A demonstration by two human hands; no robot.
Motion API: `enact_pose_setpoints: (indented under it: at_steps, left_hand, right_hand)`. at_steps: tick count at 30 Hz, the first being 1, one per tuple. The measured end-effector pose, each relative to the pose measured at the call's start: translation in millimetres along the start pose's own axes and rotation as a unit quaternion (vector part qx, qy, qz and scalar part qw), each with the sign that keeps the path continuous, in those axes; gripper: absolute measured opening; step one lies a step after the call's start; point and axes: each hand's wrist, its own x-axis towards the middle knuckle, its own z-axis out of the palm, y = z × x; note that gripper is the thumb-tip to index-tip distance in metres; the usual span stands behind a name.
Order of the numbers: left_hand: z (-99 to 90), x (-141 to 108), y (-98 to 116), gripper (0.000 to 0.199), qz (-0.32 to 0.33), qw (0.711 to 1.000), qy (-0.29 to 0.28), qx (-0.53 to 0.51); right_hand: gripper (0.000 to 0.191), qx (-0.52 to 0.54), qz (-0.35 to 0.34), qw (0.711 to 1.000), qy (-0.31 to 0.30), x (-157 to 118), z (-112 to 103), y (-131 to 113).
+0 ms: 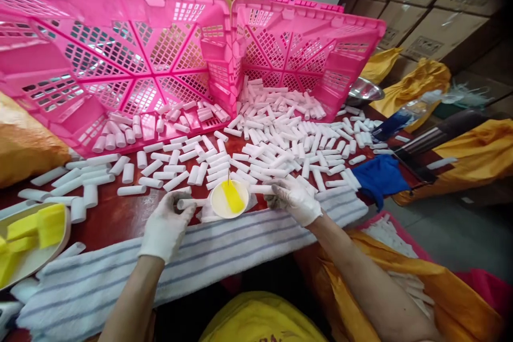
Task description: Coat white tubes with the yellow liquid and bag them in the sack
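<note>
My left hand (165,227), in a white glove, pinches a short white cylinder (195,203) between thumb and fingers. Another white cylinder (261,189) points left out of my gloved right hand (295,202), whose fingers are closed on its end. Between the two hands stands a small white bowl (216,204) with a yellow sponge piece (233,197) in it. A thin stick rises from the sponge. Neither cylinder's tip clearly touches the sponge. Both hands are just above a striped towel (256,243) along the front of the red table (112,219).
Two pink baskets (152,72) lie tipped toward me, with many loose white cylinders (280,144) spilling out. A dish (64,230) of yellow sponges sits at left. A blue cloth (379,176) and a bottle (404,117) are at right. Stacked cartons (425,10) stand behind.
</note>
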Motion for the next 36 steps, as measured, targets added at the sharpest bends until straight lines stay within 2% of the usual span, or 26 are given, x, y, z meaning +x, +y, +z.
enact_pose_setpoints:
  at_steps: [1,3,7,10,11,13,14,16,19,22,25,28,30,33,36]
  left_hand:
    - [2.7,-0.5,-2.5,0.041,-0.001,1.0,-0.005,-0.018]
    - [8.1,-1.8,-7.9,0.043,0.002,0.999,-0.017,-0.049]
    - [11.4,-8.8,-15.9,0.037,0.036,0.998,-0.016,-0.048]
    - [4.5,-14.1,-17.4,0.03,0.068,0.996,-0.054,-0.019]
    - [0.8,-14.2,-17.2,0.029,0.073,0.996,-0.049,-0.011]
    - [-7.8,-10.5,-16.1,0.028,0.09,0.996,0.003,0.021]
    - [-12.0,-6.6,-15.1,0.028,0.106,0.992,0.039,0.054]
    - [-18.6,3.8,-11.9,0.03,0.148,0.974,0.086,0.15]
    - [-20.3,19.7,-6.3,0.032,0.2,0.946,0.042,0.251]
    - [-15.1,28.3,-4.3,0.032,0.228,0.933,-0.016,0.279]
    - [-11.0,28.3,-4.3,0.032,0.21,0.934,-0.018,0.288]
    - [-10.9,21.7,0.6,0.029,0.141,0.97,0.003,0.197]
    - [-11.3,14.5,6.6,0.033,0.091,0.994,0.012,0.064]
    - [-10.6,2.8,12.8,0.042,0.045,0.995,0.007,-0.084]
    - [-7.8,-6.5,10.9,0.044,0.019,0.983,-0.017,-0.18]
  right_hand:
    - [0.044,0.029,0.001,0.999,-0.024,2.1,5.5,3.3]
    - [0.045,0.015,-0.01,0.999,-0.038,10.2,18.9,7.4]
    - [0.038,-0.119,-0.067,0.991,-0.002,33.2,38.0,12.4]
    - [0.027,-0.238,-0.19,0.952,0.034,43.9,38.8,23.0]
    - [0.025,-0.271,-0.236,0.932,0.039,44.7,37.5,27.2]
    - [0.024,-0.307,-0.295,0.904,0.033,42.5,35.0,34.0]
    - [0.026,-0.306,-0.298,0.904,0.028,40.1,34.4,35.8]
    - [0.029,-0.283,-0.26,0.923,0.019,34.5,35.1,36.2]
    - [0.027,-0.261,-0.216,0.94,0.025,28.8,37.7,33.0]
    - [0.022,-0.288,-0.25,0.925,-0.001,27.1,37.5,32.4]
    - [0.027,-0.284,-0.228,0.931,-0.006,25.5,36.1,36.1]
    - [0.029,-0.268,-0.198,0.942,0.027,22.7,35.6,42.5]
    - [0.023,-0.275,-0.235,0.932,0.025,20.7,34.7,46.4]
    - [0.026,-0.291,-0.274,0.916,0.004,17.5,33.3,49.2]
    - [0.035,-0.275,-0.203,0.94,0.017,14.2,35.0,50.3]
